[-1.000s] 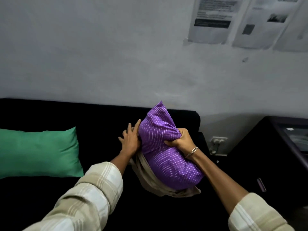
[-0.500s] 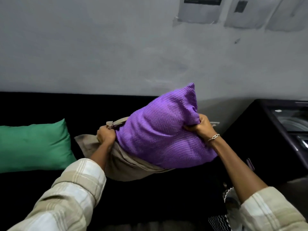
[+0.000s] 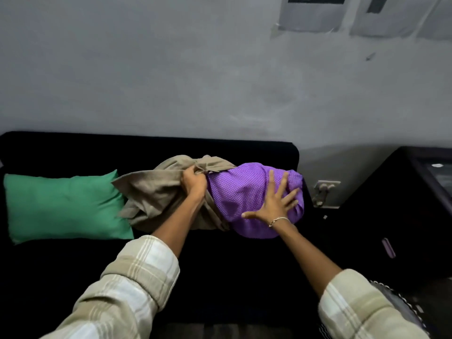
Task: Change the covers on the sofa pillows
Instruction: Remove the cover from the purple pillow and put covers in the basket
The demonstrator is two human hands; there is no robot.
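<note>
Beige cover (image 3: 151,192) gripped by left hand (image 3: 194,184); pillow (image 3: 244,192) pinned on sofa (image 3: 220,260) by open right hand (image 3: 274,204), bracing for cover pull.

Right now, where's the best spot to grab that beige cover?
Probably its bunched open edge, from the left, where the left hand already clutches the beige cover. The fabric gathers there against the purple pillow, which the flat right hand steadies.

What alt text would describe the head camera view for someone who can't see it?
On a black sofa, the left hand grips a beige cover bunched around a purple dotted pillow, while the right hand presses flat on it. A green pillow lies at left.
</note>
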